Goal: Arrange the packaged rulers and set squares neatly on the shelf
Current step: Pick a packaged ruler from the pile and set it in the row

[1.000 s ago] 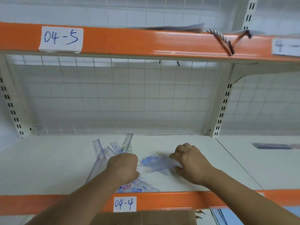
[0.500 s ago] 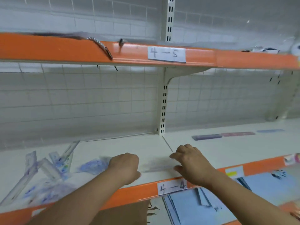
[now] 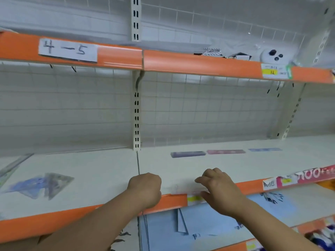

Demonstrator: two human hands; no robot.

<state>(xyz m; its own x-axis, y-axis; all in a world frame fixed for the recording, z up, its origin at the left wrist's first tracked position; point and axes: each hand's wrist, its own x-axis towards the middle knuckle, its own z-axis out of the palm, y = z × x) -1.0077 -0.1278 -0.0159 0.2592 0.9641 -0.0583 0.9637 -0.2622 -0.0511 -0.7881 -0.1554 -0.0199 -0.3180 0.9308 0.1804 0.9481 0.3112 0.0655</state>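
My left hand point(image 3: 145, 189) and my right hand point(image 3: 219, 189) hover, fingers curled, over the front edge of the white shelf point(image 3: 235, 169) in its right bay. Between them lies a faint, blurred clear package point(image 3: 178, 188); both hands seem to grip its ends. A blue set square pack point(image 3: 41, 184) lies on the left bay, with loose clear rulers point(image 3: 10, 167) at the far left edge. Three ruler packs sit in a row at the back of the right bay: purple point(image 3: 187, 153), pink point(image 3: 225, 151) and blue point(image 3: 264, 149).
An orange-edged upper shelf point(image 3: 181, 60), labelled 4-5, hangs overhead with rope and a white round object point(image 3: 272, 55) on it. A slotted upright point(image 3: 136, 124) divides the bays. Blue paper sheets point(image 3: 217, 220) lie on the shelf below.
My view and both hands have swung right from the pile on bay 04-4 to the neighbouring bay. The package held between my hands came along. The pile now lies at the left.
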